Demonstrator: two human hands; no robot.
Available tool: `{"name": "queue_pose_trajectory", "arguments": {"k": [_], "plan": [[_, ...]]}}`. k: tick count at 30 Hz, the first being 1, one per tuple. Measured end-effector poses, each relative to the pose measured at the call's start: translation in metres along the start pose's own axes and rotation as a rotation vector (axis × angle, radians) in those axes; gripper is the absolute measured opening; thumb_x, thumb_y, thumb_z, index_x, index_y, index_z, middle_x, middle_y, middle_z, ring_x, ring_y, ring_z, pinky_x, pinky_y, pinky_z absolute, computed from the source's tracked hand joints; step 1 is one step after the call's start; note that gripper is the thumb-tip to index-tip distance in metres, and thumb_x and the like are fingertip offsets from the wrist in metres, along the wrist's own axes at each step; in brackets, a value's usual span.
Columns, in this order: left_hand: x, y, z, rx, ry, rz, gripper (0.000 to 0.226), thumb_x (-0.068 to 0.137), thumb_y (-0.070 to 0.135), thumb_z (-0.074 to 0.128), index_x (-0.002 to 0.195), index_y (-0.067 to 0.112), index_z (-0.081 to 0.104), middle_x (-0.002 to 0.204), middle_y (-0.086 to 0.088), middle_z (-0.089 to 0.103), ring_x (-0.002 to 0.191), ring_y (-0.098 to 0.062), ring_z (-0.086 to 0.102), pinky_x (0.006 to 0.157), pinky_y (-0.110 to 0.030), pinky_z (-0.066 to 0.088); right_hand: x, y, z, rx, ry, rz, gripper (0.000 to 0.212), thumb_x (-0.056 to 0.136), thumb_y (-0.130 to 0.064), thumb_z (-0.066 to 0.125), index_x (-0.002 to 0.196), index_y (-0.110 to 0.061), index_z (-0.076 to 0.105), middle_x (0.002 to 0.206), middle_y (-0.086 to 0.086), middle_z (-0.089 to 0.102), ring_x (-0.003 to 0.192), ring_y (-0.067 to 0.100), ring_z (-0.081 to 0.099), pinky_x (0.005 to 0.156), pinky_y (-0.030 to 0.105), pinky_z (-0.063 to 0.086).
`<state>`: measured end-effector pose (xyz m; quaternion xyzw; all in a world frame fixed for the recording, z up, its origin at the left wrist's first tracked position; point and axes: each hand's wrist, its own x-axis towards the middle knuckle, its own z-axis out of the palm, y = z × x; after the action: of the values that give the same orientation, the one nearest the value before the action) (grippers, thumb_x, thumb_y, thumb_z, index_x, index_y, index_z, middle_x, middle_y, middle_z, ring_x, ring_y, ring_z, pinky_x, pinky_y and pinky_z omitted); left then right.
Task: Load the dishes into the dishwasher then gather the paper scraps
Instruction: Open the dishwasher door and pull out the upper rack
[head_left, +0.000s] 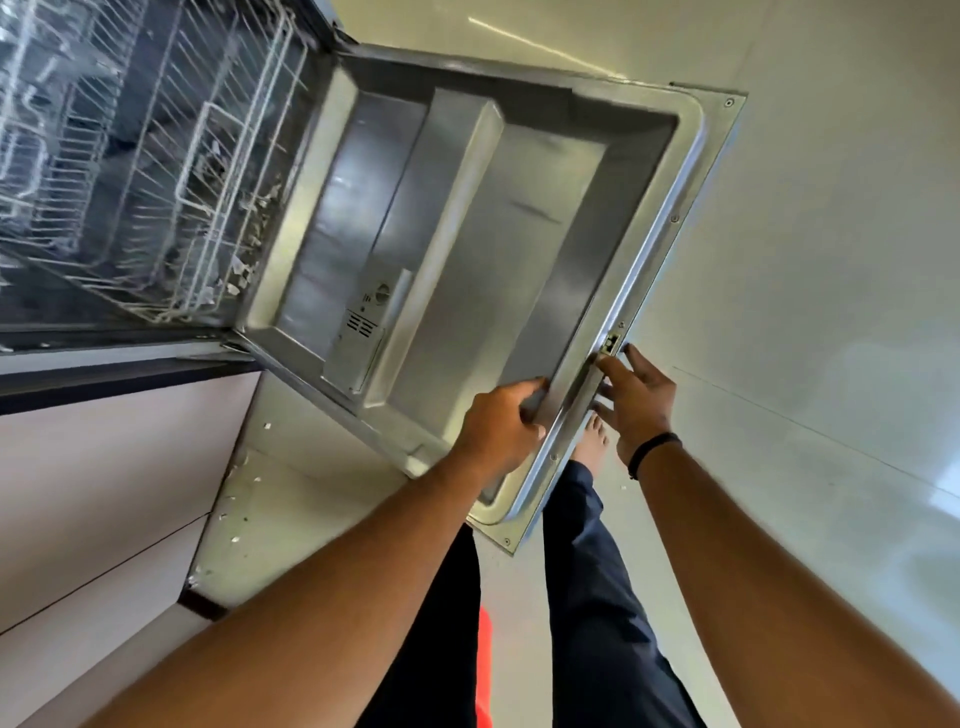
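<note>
- Gripping the free top edge of the dishwasher door, the left hand curls its fingers over the rim, thumb on the inner steel panel.
- Right hand lies flat-fingered against the door's outer edge beside the latch, steadying rather than clasping.
- Door hangs open, hinged at the tub; the white wire rack sits inside, beyond the hinge.
- Judging by looks: the door is stiff, heavy, smooth metal. Best held at that far rim, away from the hinge.
- Paper scraps dot the floor beneath the door's hinge side; light, flimsy, pinch-picking work.
</note>
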<state>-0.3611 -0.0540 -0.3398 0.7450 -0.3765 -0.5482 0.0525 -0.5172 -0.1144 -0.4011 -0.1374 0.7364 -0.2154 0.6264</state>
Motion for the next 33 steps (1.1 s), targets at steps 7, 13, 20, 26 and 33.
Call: {"name": "queue_pose_trajectory", "arguments": {"k": [7,13,20,26,33], "plan": [[0.033,-0.005,0.027,0.008,-0.017,0.043,0.059,0.09,0.009,0.07,0.145,0.024,0.055,0.132,-0.004,0.068,0.113,-0.026,0.066,0.102,-0.031,0.051,0.047,0.019,-0.009,0.002,0.019,0.066,0.059,0.087,-0.019,0.077,0.141,-0.02,0.055,0.106,0.006,0.073,0.102,0.025,0.071,0.078,0.035,0.059],[0.062,-0.018,0.048,0.009,-0.036,0.017,0.061,0.09,0.008,0.072,0.147,0.023,0.053,0.135,-0.005,0.066,0.116,-0.028,0.065,0.105,-0.035,0.051,0.084,0.037,-0.013,-0.057,0.033,0.113,0.055,0.086,-0.02,0.077,0.138,-0.022,0.059,0.117,0.008,0.072,0.105,0.026,0.07,0.083,0.041,0.059],[0.087,-0.023,0.067,0.05,-0.063,0.021,0.056,0.095,0.01,0.063,0.148,0.023,0.051,0.132,-0.005,0.067,0.11,-0.029,0.066,0.1,-0.032,0.05,0.119,0.049,-0.014,-0.23,0.08,0.11,0.046,0.084,-0.026,0.079,0.127,-0.024,0.068,0.092,0.006,0.077,0.088,0.028,0.074,0.069,0.043,0.063],[0.109,-0.034,0.087,0.092,-0.105,-0.022,0.059,0.097,0.014,0.057,0.153,0.028,0.042,0.115,-0.009,0.072,0.1,-0.029,0.068,0.093,-0.036,0.055,0.139,0.057,-0.011,-0.376,0.164,0.088,0.026,0.084,-0.034,0.079,0.106,-0.02,0.074,0.081,0.006,0.074,0.06,0.028,0.073,0.061,0.046,0.063],[0.134,-0.049,0.102,0.156,-0.169,-0.049,0.07,0.094,0.009,0.054,0.158,0.03,0.032,0.107,-0.011,0.071,0.089,-0.026,0.067,0.086,-0.037,0.058,0.165,0.064,-0.004,-0.438,0.235,0.1,0.02,0.082,-0.02,0.079,0.066,-0.021,0.066,0.08,0.01,0.073,0.071,0.034,0.073,0.064,0.049,0.063]]}}
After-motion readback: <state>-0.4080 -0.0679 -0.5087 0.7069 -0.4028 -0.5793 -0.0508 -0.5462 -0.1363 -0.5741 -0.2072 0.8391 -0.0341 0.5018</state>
